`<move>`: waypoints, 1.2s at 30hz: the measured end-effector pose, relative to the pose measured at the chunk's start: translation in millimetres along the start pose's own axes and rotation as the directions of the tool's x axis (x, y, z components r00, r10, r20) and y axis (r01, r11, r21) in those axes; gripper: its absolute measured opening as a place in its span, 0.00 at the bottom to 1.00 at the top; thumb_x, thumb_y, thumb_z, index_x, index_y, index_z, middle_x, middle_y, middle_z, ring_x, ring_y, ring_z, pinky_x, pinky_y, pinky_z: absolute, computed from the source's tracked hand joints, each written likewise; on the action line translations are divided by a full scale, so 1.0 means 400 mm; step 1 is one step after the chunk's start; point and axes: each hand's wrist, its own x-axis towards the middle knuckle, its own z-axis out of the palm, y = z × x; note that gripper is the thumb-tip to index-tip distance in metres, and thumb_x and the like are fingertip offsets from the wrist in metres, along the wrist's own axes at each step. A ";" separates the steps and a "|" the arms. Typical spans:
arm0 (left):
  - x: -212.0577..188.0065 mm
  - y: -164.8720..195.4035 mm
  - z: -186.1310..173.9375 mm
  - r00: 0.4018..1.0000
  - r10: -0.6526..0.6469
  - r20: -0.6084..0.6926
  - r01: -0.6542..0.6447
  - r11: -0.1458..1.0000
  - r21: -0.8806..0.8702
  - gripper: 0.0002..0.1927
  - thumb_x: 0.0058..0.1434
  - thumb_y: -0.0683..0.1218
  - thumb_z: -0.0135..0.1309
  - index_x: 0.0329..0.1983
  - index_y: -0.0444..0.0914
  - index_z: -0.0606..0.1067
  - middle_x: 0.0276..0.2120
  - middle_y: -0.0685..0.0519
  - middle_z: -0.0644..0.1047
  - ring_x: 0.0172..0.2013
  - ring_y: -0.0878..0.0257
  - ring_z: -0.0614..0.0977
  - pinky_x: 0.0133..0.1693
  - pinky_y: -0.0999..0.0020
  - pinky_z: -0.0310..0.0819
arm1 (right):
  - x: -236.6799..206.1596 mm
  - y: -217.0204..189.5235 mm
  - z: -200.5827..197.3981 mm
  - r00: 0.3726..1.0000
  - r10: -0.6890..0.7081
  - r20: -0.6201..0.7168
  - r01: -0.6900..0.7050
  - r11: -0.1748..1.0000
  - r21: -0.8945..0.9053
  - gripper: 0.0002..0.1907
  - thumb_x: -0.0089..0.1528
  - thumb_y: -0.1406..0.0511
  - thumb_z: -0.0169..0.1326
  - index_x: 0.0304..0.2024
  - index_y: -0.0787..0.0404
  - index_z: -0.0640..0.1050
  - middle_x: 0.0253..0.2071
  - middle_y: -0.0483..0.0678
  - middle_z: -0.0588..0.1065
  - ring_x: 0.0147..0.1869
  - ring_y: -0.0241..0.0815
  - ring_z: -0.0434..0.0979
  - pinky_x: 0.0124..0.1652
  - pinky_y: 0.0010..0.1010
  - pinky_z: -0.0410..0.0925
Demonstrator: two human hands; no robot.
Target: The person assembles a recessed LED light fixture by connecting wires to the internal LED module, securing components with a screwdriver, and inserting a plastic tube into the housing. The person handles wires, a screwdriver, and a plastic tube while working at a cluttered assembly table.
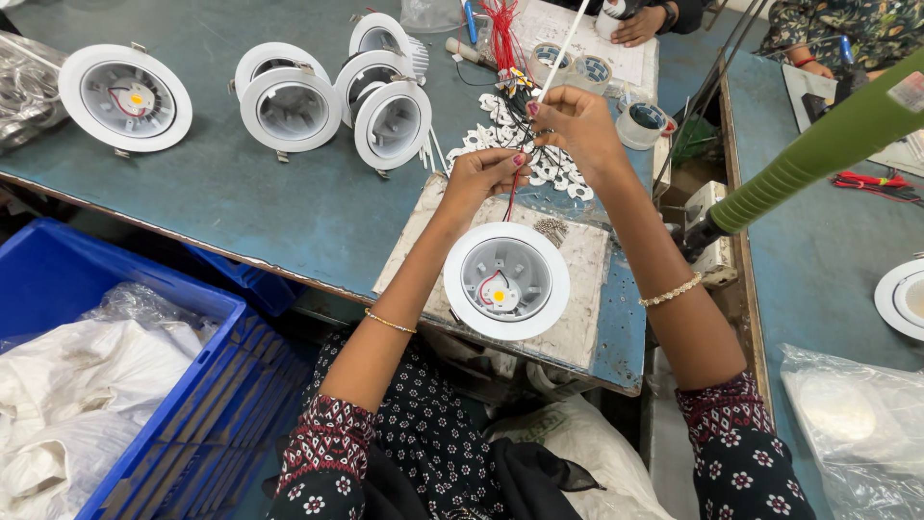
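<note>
Both hands are working above a white round downlight housing lying on a worn board; the left hand is pinching red and black wires; the right hand is pinching a thin white sleeve.

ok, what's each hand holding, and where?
Left hand pinches the red wire near its upper end. Right hand grips the white tube at its lower end.
</note>
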 end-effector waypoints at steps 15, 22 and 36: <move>0.014 -0.022 -0.012 1.000 0.012 -0.011 -0.011 0.999 0.047 0.17 0.65 0.47 0.60 0.50 0.30 0.81 0.39 0.46 0.85 0.37 0.62 0.87 0.43 0.71 0.82 | -0.020 0.035 -0.030 0.988 0.067 0.142 -0.025 0.960 -0.280 0.06 0.64 0.70 0.59 0.43 0.65 0.79 0.38 0.45 0.81 0.39 0.32 0.80 0.42 0.25 0.74; 0.018 -0.022 -0.009 1.000 0.003 -0.031 -0.001 0.997 0.078 0.17 0.64 0.47 0.60 0.49 0.28 0.81 0.39 0.45 0.84 0.37 0.61 0.87 0.43 0.69 0.83 | -0.020 0.041 -0.039 0.979 0.079 0.188 -0.019 0.952 -0.304 0.04 0.63 0.69 0.59 0.41 0.63 0.81 0.36 0.43 0.81 0.38 0.30 0.79 0.39 0.23 0.73; -0.130 -0.099 -0.065 0.881 -0.435 0.187 0.462 0.877 -0.132 0.18 0.68 0.46 0.55 0.56 0.31 0.78 0.40 0.47 0.83 0.35 0.64 0.85 0.40 0.68 0.82 | -0.023 0.088 -0.041 0.933 0.251 0.257 -0.142 0.914 -0.379 0.05 0.61 0.66 0.62 0.35 0.63 0.81 0.35 0.44 0.81 0.36 0.31 0.78 0.38 0.25 0.73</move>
